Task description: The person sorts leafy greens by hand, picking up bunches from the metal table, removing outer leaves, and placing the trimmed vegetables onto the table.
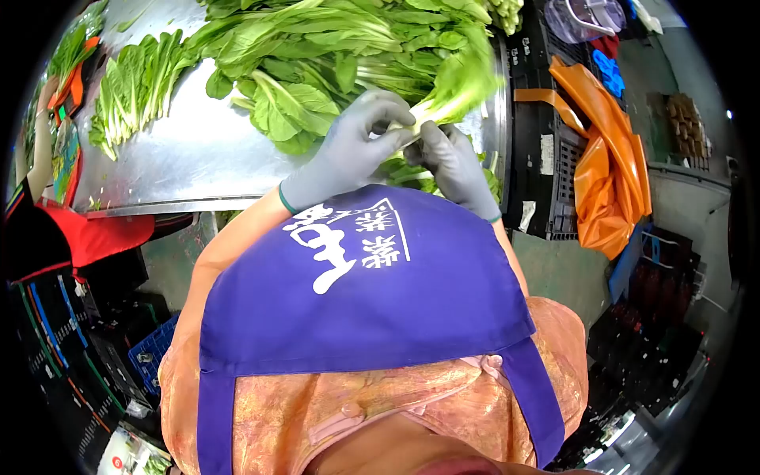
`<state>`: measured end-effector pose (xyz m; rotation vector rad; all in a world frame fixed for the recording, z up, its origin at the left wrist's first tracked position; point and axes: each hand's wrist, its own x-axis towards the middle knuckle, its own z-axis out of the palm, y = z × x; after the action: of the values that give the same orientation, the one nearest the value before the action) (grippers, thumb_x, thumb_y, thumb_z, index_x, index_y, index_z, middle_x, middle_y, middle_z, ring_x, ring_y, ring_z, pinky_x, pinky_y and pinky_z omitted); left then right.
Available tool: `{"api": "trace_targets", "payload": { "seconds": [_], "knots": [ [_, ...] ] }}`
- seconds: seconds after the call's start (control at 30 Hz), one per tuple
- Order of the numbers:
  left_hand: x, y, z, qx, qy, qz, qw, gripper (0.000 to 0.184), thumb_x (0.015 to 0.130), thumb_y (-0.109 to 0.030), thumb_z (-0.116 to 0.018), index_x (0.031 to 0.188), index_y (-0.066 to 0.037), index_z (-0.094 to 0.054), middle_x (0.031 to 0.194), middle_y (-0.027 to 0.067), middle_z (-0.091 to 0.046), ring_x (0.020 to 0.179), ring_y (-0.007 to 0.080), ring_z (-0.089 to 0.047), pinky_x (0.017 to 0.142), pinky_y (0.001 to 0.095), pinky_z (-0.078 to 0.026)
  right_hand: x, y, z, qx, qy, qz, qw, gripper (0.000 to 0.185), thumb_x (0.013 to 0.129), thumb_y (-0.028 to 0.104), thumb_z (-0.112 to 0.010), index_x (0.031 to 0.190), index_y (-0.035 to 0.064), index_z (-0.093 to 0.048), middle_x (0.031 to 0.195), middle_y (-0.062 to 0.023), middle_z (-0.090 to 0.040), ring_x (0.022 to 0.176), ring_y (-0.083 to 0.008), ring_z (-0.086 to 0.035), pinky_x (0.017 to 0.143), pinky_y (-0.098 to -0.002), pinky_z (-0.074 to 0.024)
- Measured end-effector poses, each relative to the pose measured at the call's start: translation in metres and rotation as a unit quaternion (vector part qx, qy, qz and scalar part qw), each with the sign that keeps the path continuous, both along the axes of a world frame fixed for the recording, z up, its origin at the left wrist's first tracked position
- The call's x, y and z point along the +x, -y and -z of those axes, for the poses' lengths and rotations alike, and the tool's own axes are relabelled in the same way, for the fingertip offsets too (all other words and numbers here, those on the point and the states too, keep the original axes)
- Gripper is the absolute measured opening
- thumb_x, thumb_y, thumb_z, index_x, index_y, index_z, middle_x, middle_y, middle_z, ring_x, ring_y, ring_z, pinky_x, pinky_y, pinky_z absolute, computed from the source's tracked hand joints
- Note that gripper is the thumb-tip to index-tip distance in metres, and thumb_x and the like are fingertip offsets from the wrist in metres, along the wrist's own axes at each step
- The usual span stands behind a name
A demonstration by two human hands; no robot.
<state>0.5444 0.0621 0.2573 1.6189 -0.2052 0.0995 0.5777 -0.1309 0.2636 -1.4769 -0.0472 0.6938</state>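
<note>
Left hand (356,141): wears a grey glove with a green cuff edge; reaches in from the left; closes thumb and fingertips on the pale stalk end of the held greens (463,75).

Right hand (455,162): wears a matching grey glove; sits just beside the left; grips the same stalk end narrowly, partly in shade, with exact finger contact impossible to tell.

Held greens: lie between the two hands at the stalk end; point away and to the right from there; spread beyond the fingertips in front of the heap; blurred at the leaves.

Heap of greens (317,36): covers the far middle and right of the table; reaches close to both hands, with loose leaves (293,115) just beyond the left wrist.

Row of greens (138,87): lies well apart from the hands, on the left of the table; turns stalk ends toward the near side.

Metal table (202,178): bears all three lots; shines under the light.

Purple apron (372,317): covers the chest, nearer than the hands; carries white writing.

Black crates (542,186): stand just right of the table.

Orange sheet (609,174): drapes over the crates.

Clear plastic jug (582,20): stands beyond the sheet.

Another person's arm (39,150): shows at the left edge, near a red cloth (103,236).
</note>
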Motion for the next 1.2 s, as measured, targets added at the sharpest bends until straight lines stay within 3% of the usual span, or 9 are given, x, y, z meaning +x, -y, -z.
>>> {"api": "trace_targets", "payload": {
  "seconds": [0.03,0.13,0.23,0.33,0.37,0.43,0.57,0.77,1.2],
  "knots": [
    [0.000,0.002,-0.001,0.101,0.082,-0.014,0.991,0.020,0.089,-0.001,-0.065,0.108,0.002,-0.059,0.110,0.0051,-0.060,0.090,0.0114,-0.061,0.082,0.0252,-0.049,0.001,-0.002,0.003,0.033,0.005,0.017,0.999,0.034,0.093,0.030,-0.065,0.104,-0.0026,-0.064,0.088,-0.0099,-0.068,0.080,-0.0145,-0.064,0.074,-0.0281,-0.0508],
    [0.003,-0.001,0.012,-0.179,-0.105,-0.094,0.974,0.019,0.092,0.000,-0.062,0.110,0.002,-0.060,0.104,0.0086,-0.063,0.089,0.0150,-0.065,0.078,0.0263,-0.055,0.005,0.000,0.011,0.118,0.002,0.062,0.991,0.031,0.092,0.026,-0.067,0.105,-0.0023,-0.064,0.090,-0.0093,-0.069,0.081,-0.0147,-0.064,0.074,-0.0290,-0.0512],
    [0.000,-0.009,0.011,-0.175,-0.120,-0.102,0.972,0.017,0.092,0.000,-0.060,0.109,0.002,-0.060,0.102,0.0081,-0.064,0.091,0.0147,-0.065,0.078,0.0277,-0.055,0.012,0.014,0.017,0.167,0.010,0.078,0.983,0.026,0.091,0.021,-0.066,0.104,-0.0018,-0.064,0.091,-0.0090,-0.069,0.081,-0.0169,-0.065,0.075,-0.0314,-0.0518],
    [-0.004,-0.014,0.023,0.063,-0.044,-0.096,0.992,0.016,0.091,0.000,-0.063,0.107,0.001,-0.061,0.102,0.0069,-0.064,0.094,0.0138,-0.063,0.078,0.0279,-0.052,0.018,0.018,-0.006,0.224,0.069,0.140,0.962,0.027,0.092,0.021,-0.064,0.104,-0.0034,-0.064,0.090,-0.0101,-0.069,0.080,-0.0182,-0.065,0.077,-0.0319,-0.0518],
    [0.000,-0.022,0.030,0.217,0.094,-0.055,0.970,0.017,0.089,-0.004,-0.066,0.105,-0.001,-0.061,0.101,0.0058,-0.063,0.096,0.0125,-0.061,0.078,0.0272,-0.050,0.025,0.029,-0.005,0.171,0.158,0.103,0.967,0.027,0.092,0.018,-0.063,0.107,-0.0048,-0.063,0.093,-0.0102,-0.068,0.083,-0.0177,-0.065,0.077,-0.0312,-0.0512],
    [-0.007,-0.024,0.035,0.334,0.058,0.047,0.940,0.022,0.088,-0.010,-0.070,0.108,-0.002,-0.062,0.102,0.0064,-0.064,0.090,0.0122,-0.060,0.077,0.0266,-0.050,0.030,0.030,-0.029,0.103,0.187,0.074,0.974,0.028,0.089,0.015,-0.064,0.108,-0.0048,-0.062,0.098,-0.0104,-0.068,0.087,-0.0157,-0.063,0.077,-0.0296,-0.0502],
    [-0.001,-0.012,-0.031,0.010,-0.165,0.012,0.986,0.036,0.085,-0.011,-0.074,0.116,0.000,-0.060,0.096,0.0040,-0.063,0.081,0.0094,-0.059,0.072,0.0236,-0.048,0.023,0.004,-0.045,0.017,0.171,0.008,0.985,0.031,0.085,0.009,-0.064,0.113,-0.0035,-0.060,0.102,-0.0086,-0.066,0.092,-0.0129,-0.060,0.081,-0.0274,-0.0487],
    [0.007,-0.021,-0.017,-0.132,-0.163,-0.002,0.978,0.034,0.086,-0.007,-0.072,0.115,0.005,-0.057,0.096,0.0044,-0.062,0.081,0.0076,-0.057,0.072,0.0218,-0.047,0.021,-0.029,-0.040,0.052,0.176,-0.004,0.983,0.040,0.086,0.007,-0.067,0.122,-0.0027,-0.053,0.105,-0.0061,-0.063,0.090,-0.0110,-0.057,0.081,-0.0267,-0.0475],
    [-0.003,-0.009,-0.009,-0.157,-0.160,-0.071,0.972,0.029,0.087,-0.008,-0.068,0.112,0.000,-0.056,0.098,0.0046,-0.062,0.087,0.0099,-0.059,0.080,0.0244,-0.049,0.019,-0.031,-0.020,-0.031,0.192,0.019,0.981,0.027,0.086,0.013,-0.068,0.105,-0.0038,-0.060,0.086,-0.0059,-0.063,0.076,-0.0110,-0.055,0.070,-0.0273,-0.0466]
  ]
}}
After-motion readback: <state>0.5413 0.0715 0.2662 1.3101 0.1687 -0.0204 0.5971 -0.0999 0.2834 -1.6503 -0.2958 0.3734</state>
